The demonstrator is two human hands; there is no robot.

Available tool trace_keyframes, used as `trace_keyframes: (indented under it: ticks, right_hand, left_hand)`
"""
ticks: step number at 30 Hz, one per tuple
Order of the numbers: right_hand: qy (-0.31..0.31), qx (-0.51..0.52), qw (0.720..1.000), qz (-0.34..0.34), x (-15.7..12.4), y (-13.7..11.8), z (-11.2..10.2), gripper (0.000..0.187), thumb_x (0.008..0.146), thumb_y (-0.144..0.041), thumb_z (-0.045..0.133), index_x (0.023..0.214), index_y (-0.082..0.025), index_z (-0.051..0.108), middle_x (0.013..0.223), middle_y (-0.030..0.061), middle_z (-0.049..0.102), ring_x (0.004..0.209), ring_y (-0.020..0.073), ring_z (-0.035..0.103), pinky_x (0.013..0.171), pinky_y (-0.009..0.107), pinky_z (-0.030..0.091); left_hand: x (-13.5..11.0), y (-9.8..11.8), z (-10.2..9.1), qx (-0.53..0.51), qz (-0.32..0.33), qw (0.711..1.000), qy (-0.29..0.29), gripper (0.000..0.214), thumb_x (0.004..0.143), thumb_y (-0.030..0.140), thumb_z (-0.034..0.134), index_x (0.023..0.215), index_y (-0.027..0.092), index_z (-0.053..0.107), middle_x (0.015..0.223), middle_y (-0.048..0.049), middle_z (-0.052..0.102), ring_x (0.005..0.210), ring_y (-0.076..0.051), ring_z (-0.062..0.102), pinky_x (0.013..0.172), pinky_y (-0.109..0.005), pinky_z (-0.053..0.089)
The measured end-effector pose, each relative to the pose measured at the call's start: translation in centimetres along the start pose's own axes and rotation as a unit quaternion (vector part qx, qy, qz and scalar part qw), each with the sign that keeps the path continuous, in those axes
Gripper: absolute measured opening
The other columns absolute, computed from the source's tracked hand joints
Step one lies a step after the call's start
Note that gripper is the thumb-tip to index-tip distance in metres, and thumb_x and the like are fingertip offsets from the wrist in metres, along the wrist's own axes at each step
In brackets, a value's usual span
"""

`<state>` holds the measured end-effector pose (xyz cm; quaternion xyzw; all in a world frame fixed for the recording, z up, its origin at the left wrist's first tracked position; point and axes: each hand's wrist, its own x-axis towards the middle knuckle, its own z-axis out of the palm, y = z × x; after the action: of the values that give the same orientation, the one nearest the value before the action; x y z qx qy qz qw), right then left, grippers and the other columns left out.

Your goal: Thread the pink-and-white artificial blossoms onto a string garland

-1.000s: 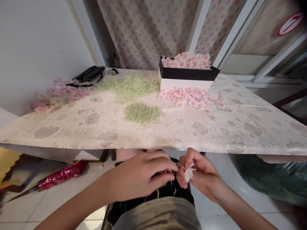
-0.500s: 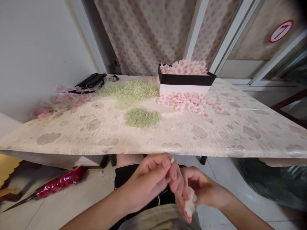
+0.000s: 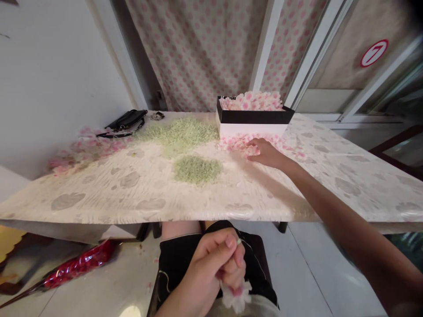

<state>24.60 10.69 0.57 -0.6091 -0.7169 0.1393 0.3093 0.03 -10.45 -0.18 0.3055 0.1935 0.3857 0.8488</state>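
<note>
My left hand (image 3: 218, 262) is closed above my lap, gripping a pale pink-and-white artificial flower (image 3: 236, 300). The flower hangs below the fingers, and a small green tip (image 3: 239, 241) pokes out above near the thumb. On the table, my right hand (image 3: 267, 154) reaches over a loose pile of pink flowers (image 3: 229, 143), thumb and fingers apart. It is over the pile's front side; whether the fingertips touch a flower I cannot tell. Behind this pile stands a white box with a black rim (image 3: 253, 117), heaped with pink flowers (image 3: 254, 102).
Green shredded bits lie in a near heap (image 3: 197, 170) and a far heap (image 3: 185, 132). More pink flowers (image 3: 77, 152) and a black bag (image 3: 127, 119) are at the table's left. A red wrapped bouquet (image 3: 77, 265) lies below the table, lower left.
My right hand has left the flower near my lap and moved forward to the pile by the box. My left hand keeps the flower, which now hangs below the fingers.
</note>
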Motion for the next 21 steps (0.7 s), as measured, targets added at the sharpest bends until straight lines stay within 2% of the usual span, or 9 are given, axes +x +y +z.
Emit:
trace_keyframes:
  ticks: [3, 6, 9, 12, 17, 21]
  right_hand:
    - [-0.022, -0.005, 1.000, -0.002, 0.9, 0.7, 0.9, 0.027, 0.093, -0.029, 0.059, 0.116, -0.016, 0.060, 0.119, 0.0085, 0.062, 0.101, 0.0222, 0.063, 0.085, 0.043, 0.053]
    - [-0.015, 0.023, 1.000, -0.001, 1.2, 1.1, 1.3, 0.026, 0.093, -0.029, 0.059, 0.116, -0.016, 0.060, 0.117, 0.0083, 0.062, 0.098, 0.0215, 0.064, 0.083, 0.042, 0.054]
    - [0.004, 0.081, 0.997, 0.001, 1.2, 1.1, 1.0, 0.026, 0.093, -0.028, 0.059, 0.116, -0.015, 0.059, 0.114, 0.0078, 0.063, 0.095, 0.0204, 0.065, 0.080, 0.040, 0.055]
    - [0.005, 0.162, 0.987, -0.007, 0.7, 0.4, 0.5, 0.023, 0.093, -0.028, 0.058, 0.112, -0.014, 0.060, 0.104, 0.0057, 0.065, 0.082, 0.0166, 0.065, 0.071, 0.034, 0.056]
    - [-0.032, 0.299, 0.953, -0.025, -2.2, -2.2, 0.0, 0.020, 0.084, -0.023, 0.066, 0.101, -0.016, 0.059, 0.068, -0.0045, 0.057, 0.058, 0.0109, 0.058, 0.059, 0.027, 0.052]
    - [-0.082, 0.378, 0.922, -0.023, -5.8, -4.7, -0.3, 0.026, 0.079, -0.023, 0.068, 0.103, -0.020, 0.058, 0.067, -0.0051, 0.052, 0.061, 0.0120, 0.057, 0.060, 0.028, 0.051]
  left_hand:
    - [-0.4, -0.9, -0.8, -0.020, 0.004, 0.999, 0.026, 0.037, 0.086, 0.041, 0.065, 0.063, 0.017, 0.048, 0.049, 0.0105, 0.022, 0.039, -0.004, 0.016, 0.040, -0.018, 0.027]
    - [-0.7, -1.3, -1.7, -0.034, 0.012, 0.998, 0.046, 0.038, 0.085, 0.040, 0.066, 0.062, 0.017, 0.046, 0.049, 0.0108, 0.021, 0.039, -0.003, 0.014, 0.040, -0.017, 0.022]
    - [-0.9, -1.4, -2.3, -0.038, 0.018, 0.997, 0.065, 0.040, 0.084, 0.039, 0.067, 0.061, 0.017, 0.044, 0.050, 0.0105, 0.023, 0.039, -0.003, 0.015, 0.040, -0.017, 0.020]
    - [-1.1, -1.5, -2.6, -0.035, 0.017, 0.996, 0.076, 0.039, 0.085, 0.039, 0.065, 0.061, 0.017, 0.043, 0.050, 0.0104, 0.023, 0.039, -0.003, 0.015, 0.040, -0.017, 0.021]
    - [-1.2, -1.7, -2.8, -0.005, 0.016, 0.995, 0.094, 0.040, 0.086, 0.041, 0.063, 0.061, 0.017, 0.043, 0.051, 0.0100, 0.024, 0.039, -0.003, 0.016, 0.039, -0.017, 0.024]
    - [-0.7, -1.0, -2.9, 0.036, 0.029, 0.994, 0.097, 0.039, 0.083, 0.049, 0.065, 0.065, 0.018, 0.050, 0.047, 0.0119, 0.019, 0.037, -0.003, 0.013, 0.036, -0.016, 0.023]
